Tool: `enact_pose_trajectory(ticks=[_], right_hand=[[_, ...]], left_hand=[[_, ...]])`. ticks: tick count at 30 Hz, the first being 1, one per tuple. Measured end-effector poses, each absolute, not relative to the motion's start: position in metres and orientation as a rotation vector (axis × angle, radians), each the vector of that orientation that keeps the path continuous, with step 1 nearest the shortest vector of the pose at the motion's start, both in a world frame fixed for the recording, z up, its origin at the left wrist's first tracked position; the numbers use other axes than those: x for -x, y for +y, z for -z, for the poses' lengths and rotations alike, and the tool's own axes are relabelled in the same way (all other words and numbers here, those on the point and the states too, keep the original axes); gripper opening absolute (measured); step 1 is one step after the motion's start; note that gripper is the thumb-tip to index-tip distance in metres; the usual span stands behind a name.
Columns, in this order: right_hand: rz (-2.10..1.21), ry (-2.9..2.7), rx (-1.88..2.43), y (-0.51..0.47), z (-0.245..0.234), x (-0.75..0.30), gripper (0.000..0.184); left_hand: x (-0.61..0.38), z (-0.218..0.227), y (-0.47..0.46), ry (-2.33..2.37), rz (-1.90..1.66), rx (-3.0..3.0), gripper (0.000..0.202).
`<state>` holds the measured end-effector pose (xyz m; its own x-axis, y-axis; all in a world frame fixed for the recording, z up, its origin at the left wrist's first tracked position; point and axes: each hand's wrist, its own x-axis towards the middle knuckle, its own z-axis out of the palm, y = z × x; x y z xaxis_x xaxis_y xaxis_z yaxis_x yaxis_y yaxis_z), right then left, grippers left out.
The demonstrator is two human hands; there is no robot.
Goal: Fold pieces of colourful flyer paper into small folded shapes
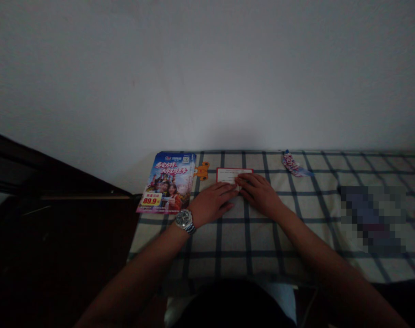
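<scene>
A small white card with a red border (224, 173) lies on the checked tablecloth (262, 237), with lines of print too small to read. My left hand (212, 203) rests at its lower left, fingers stretched out flat and thumb apart; a metal watch is on that wrist. From the right, my right hand (261, 195) reaches over the card's lower right part, fingers extended and their tips touching it. The fingertips of both hands nearly meet, hiding the card's lower edge. Just left of the card sits an orange bear-shaped cutout (202, 171).
A stack of colourful printed flyers (166, 182) lies at the table's left end. Right of the hands is a crumpled plastic wrapper (292, 165). A pixelated dark object (371, 218) lies farther right. The wall (207, 82) borders the table's far edge.
</scene>
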<state>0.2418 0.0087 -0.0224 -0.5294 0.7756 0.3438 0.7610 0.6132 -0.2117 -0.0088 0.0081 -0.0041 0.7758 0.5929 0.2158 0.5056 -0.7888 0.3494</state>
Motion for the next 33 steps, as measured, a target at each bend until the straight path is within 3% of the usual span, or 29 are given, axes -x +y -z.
enact_pose_trajectory(ticks=[33], right_hand=[[-0.081,-2.451,1.176,0.0107,0.0261,-0.2442,0.045]], left_hand=[[0.0047,0.0000,0.0069,0.882,-0.407,-2.784,0.037]])
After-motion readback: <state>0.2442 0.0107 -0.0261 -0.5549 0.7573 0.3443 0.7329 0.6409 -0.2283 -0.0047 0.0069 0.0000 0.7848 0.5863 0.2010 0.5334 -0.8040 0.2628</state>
